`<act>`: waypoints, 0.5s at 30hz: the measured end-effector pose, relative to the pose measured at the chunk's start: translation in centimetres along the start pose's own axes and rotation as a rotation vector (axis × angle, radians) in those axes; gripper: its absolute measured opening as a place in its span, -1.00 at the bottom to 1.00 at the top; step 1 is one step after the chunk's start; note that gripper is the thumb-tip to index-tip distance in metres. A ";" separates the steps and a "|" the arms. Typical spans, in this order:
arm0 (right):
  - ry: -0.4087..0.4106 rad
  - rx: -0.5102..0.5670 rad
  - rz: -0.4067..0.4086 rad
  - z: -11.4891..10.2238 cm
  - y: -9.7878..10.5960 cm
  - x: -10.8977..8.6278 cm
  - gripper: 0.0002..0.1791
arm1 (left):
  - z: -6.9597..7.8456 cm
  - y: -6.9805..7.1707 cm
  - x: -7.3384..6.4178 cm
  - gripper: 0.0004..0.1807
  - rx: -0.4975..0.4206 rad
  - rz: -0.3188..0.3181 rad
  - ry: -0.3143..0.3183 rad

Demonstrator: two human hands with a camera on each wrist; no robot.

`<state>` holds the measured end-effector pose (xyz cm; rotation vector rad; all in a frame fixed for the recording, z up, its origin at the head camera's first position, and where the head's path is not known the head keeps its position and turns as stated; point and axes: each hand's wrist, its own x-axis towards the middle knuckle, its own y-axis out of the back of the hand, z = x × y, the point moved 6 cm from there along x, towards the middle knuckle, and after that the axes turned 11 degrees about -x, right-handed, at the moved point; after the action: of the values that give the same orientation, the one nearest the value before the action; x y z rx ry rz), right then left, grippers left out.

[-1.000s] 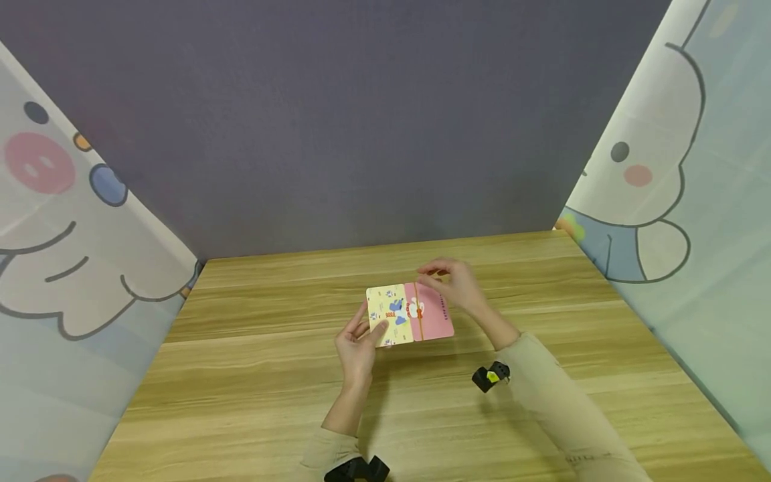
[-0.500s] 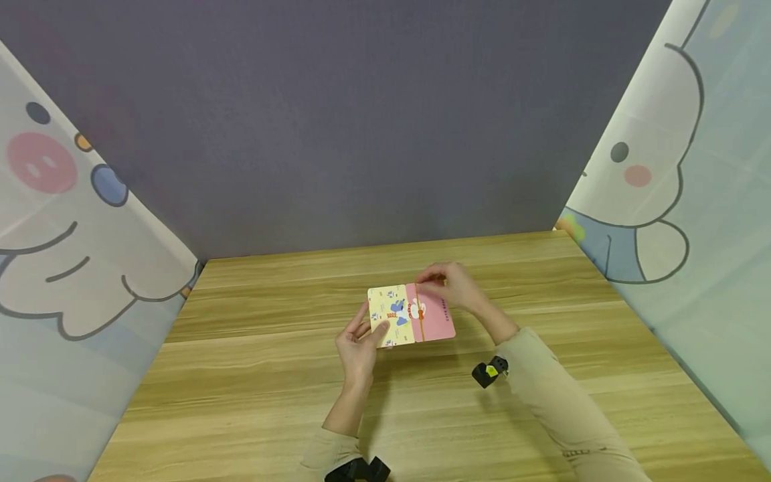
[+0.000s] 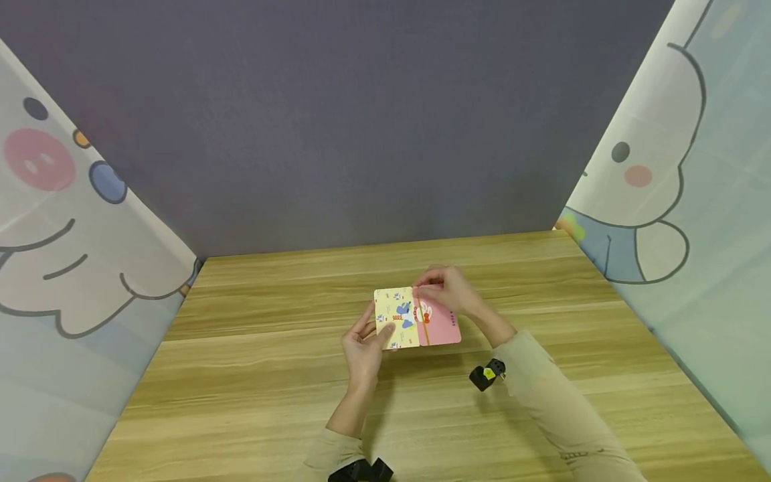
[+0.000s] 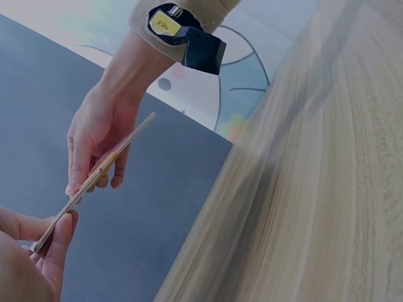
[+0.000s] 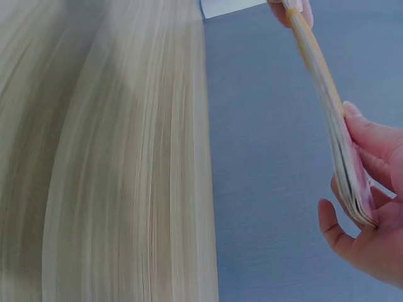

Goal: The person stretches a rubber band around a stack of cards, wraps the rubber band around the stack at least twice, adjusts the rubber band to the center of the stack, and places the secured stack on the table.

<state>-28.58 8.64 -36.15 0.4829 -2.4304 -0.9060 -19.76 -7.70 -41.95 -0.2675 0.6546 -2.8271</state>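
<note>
A small notebook with a yellow left part and a pink right part, both printed with cartoon figures, is held up over the table. An orange elastic band crosses its front near where the colours meet. My left hand grips the yellow end, thumb on the front and fingers behind. At the upper edge of the pink part, my right hand pinches the notebook, fingertips right by the band. The right wrist view shows the layered page edges, with the right thumb against one face. The band's upper end is hidden by the right fingers.
The wood-grain table lies below both hands. A dark grey panel stands behind it. Cartoon-printed curtains flank it at left and right. Black wrist cameras are strapped at both sleeves.
Both hands and the notebook have shifted slightly right and a little toward me. The right fingertips have come lower, over the notebook's upper edge by the band.
</note>
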 end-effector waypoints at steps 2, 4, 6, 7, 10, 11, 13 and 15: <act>0.001 0.006 -0.007 0.0 0.0 0.0 -0.88 | -0.1 0.0 0.0 -0.42 0.003 0.001 0.000; -0.002 0.001 -0.004 0.0 0.1 0.0 -0.87 | -0.1 0.1 0.0 -0.42 -0.002 0.013 0.002; 0.004 -0.007 0.006 0.1 0.3 0.0 -0.85 | -0.1 0.3 0.1 -0.42 -0.004 0.026 0.013; 0.004 -0.009 0.012 0.0 0.5 -0.1 -0.85 | -0.1 0.4 0.1 -0.42 -0.002 0.032 0.018; -0.002 -0.022 0.025 0.1 1.0 0.0 -0.85 | 0.1 0.6 0.2 -0.43 -0.004 0.044 0.027; 0.000 -0.029 0.026 0.1 1.1 0.0 -0.86 | 0.1 0.6 0.2 -0.42 -0.003 0.045 0.029; -0.009 -0.039 0.012 0.1 1.1 0.1 -0.88 | 0.2 0.6 0.3 -0.42 -0.003 0.046 0.027; -0.022 -0.039 -0.012 0.3 0.9 0.1 -0.88 | 0.2 0.6 0.3 -0.42 -0.012 0.046 0.030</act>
<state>-29.00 9.41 -35.69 0.4766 -2.4273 -0.9671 -19.85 -8.38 -42.00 -0.2095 0.6748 -2.7896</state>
